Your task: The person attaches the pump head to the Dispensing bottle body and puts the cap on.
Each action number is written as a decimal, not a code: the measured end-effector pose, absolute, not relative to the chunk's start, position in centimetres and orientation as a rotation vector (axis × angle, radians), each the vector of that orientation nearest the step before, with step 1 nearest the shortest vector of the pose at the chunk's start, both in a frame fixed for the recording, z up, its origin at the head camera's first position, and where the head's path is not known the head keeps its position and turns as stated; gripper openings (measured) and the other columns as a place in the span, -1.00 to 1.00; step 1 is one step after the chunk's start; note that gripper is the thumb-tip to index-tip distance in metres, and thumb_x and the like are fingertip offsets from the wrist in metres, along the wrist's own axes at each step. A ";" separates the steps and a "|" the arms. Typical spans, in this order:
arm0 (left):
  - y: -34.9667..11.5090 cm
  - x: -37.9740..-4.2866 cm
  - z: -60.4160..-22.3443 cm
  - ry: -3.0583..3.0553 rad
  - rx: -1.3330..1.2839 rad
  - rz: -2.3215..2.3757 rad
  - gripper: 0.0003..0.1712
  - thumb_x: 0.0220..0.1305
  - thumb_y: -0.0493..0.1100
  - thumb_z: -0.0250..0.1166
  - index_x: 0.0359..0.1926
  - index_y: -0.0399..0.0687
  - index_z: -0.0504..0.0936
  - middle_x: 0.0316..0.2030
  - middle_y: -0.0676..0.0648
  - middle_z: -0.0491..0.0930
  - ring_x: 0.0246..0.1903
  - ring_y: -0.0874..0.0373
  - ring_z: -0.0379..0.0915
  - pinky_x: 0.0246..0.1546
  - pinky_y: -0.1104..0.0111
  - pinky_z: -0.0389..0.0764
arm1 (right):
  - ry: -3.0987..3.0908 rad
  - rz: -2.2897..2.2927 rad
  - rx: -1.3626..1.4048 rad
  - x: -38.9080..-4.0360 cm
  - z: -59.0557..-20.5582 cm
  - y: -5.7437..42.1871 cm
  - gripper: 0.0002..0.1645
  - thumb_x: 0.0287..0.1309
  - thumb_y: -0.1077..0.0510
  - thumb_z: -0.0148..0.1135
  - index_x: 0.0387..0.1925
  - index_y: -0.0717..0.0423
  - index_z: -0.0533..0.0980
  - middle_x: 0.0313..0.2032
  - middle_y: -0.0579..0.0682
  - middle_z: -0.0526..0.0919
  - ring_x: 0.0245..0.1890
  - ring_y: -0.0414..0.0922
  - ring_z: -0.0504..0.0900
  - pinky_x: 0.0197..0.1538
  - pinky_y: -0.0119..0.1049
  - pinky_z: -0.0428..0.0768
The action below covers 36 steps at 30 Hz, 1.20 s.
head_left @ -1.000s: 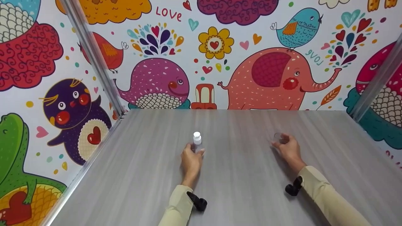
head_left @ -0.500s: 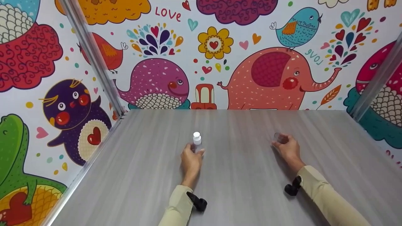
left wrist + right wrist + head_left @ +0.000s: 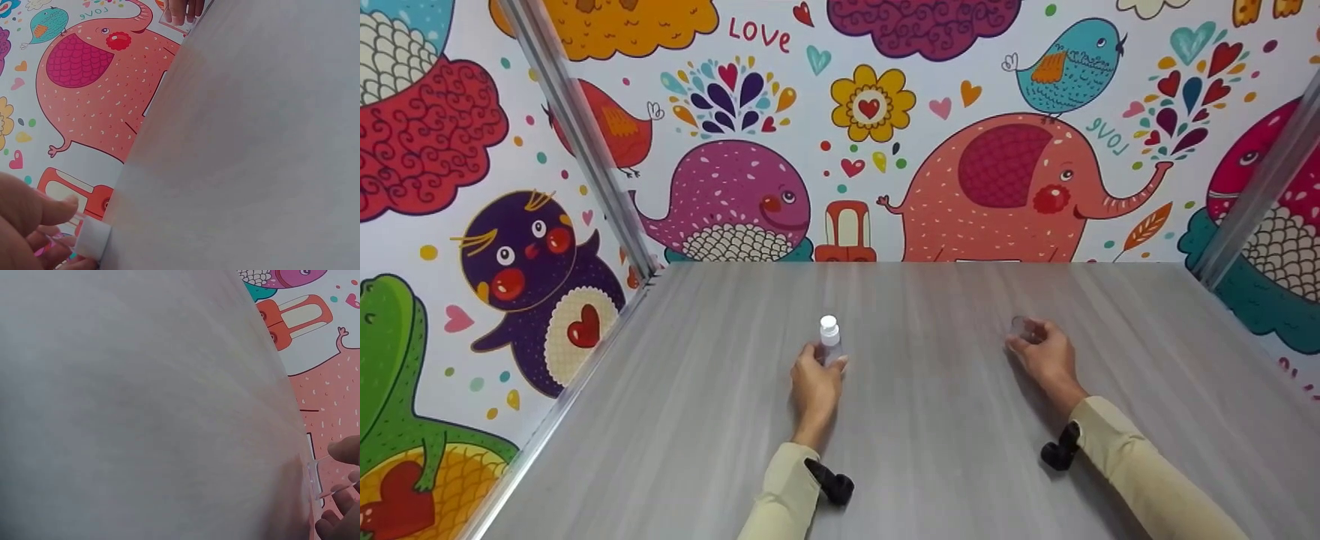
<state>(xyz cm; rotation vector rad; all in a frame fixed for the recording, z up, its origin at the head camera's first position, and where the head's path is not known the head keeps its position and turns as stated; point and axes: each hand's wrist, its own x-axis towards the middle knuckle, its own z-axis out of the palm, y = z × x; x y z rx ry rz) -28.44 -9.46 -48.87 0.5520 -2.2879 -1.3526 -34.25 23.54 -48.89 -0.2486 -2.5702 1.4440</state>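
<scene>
In the head view, a small clear bottle (image 3: 831,352) with a white top (image 3: 829,330) is gripped in my left hand (image 3: 816,386) left of the table's middle. The white top points away from me, past the fingertips. The left wrist view has the thumb (image 3: 59,209) along the clear body, with the white top (image 3: 93,238) beyond it. To the right, my right hand (image 3: 1050,358) pinches a small clear plastic cup-shaped piece (image 3: 1018,325) between thumb and fingers. Its see-through wall (image 3: 316,479) shows in the right wrist view close to the tabletop; the fingers partly hide it.
A grey wood-grain table (image 3: 915,435) lies under both hands. Cartoon-printed panels (image 3: 855,135) stand along its back and sides, with metal posts (image 3: 585,142) at the corners. Black wrist cameras (image 3: 831,481) are strapped over the cream sleeves (image 3: 1147,465).
</scene>
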 end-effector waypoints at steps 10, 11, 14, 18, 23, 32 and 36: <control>-9.5 -28.4 -48.8 -2.284 0.561 -1.380 -0.62 0.09 -0.24 0.49 -0.05 -0.22 0.66 -0.11 -0.21 0.74 -0.08 -0.10 0.68 -0.01 -0.01 0.58 | -2.556 1.574 -0.258 -34.0 -48.2 23.4 -0.38 0.33 0.19 0.23 0.34 0.28 0.31 0.31 0.31 0.44 0.35 0.19 0.40 0.38 0.05 0.40; -9.5 -28.4 -48.8 -2.286 0.563 -1.383 -0.62 0.10 -0.23 0.49 -0.05 -0.21 0.66 -0.11 -0.21 0.74 -0.07 -0.10 0.68 0.00 0.00 0.58 | -2.555 1.582 -0.260 -34.0 -48.1 23.4 -0.37 0.33 0.19 0.23 0.36 0.27 0.30 0.32 0.31 0.43 0.36 0.20 0.39 0.39 0.06 0.39; -9.4 -28.4 -48.7 -2.293 0.569 -1.387 -0.63 0.11 -0.22 0.49 -0.04 -0.20 0.66 -0.10 -0.19 0.74 -0.07 -0.09 0.68 0.00 0.00 0.58 | -2.559 1.577 -0.245 -34.0 -48.1 23.3 -0.36 0.34 0.20 0.22 0.37 0.27 0.29 0.33 0.32 0.42 0.36 0.20 0.39 0.39 0.07 0.39; -9.4 -28.3 -48.6 -2.292 0.559 -1.363 -0.62 0.08 -0.23 0.50 -0.06 -0.22 0.66 -0.12 -0.21 0.74 -0.08 -0.12 0.68 -0.02 -0.02 0.59 | -2.542 1.518 -0.179 -33.9 -48.3 23.2 -0.38 0.31 0.22 0.24 0.35 0.28 0.33 0.29 0.32 0.47 0.34 0.18 0.44 0.28 -0.14 0.52; -9.4 -28.4 -48.8 -2.287 0.549 -1.336 -0.62 0.06 -0.24 0.51 -0.08 -0.26 0.66 -0.15 -0.23 0.74 -0.12 -0.14 0.69 -0.08 -0.03 0.59 | -2.515 1.495 -0.140 -33.7 -48.4 22.9 -0.34 0.28 0.23 0.26 0.37 0.28 0.33 0.25 0.31 0.50 0.31 0.17 0.48 -0.07 -0.65 0.46; -9.4 -28.5 -48.8 -2.277 0.555 -1.352 -0.63 0.07 -0.27 0.50 -0.08 -0.25 0.65 -0.14 -0.23 0.73 -0.12 -0.11 0.68 -0.06 -0.02 0.59 | -2.482 1.519 -0.141 -33.2 -48.3 22.2 -0.35 0.26 0.22 0.29 0.32 0.31 0.33 0.26 0.31 0.50 0.28 0.17 0.50 -0.18 -0.77 0.36; -9.4 -28.5 -48.8 -2.287 0.570 -1.353 -0.62 0.08 -0.25 0.50 -0.06 -0.24 0.65 -0.13 -0.22 0.73 -0.11 -0.10 0.67 -0.04 -0.01 0.59 | -2.495 1.486 -0.162 -32.9 -48.3 21.9 -0.40 0.28 0.17 0.29 0.29 0.28 0.38 0.25 0.27 0.52 0.28 0.15 0.49 -0.10 -0.64 0.40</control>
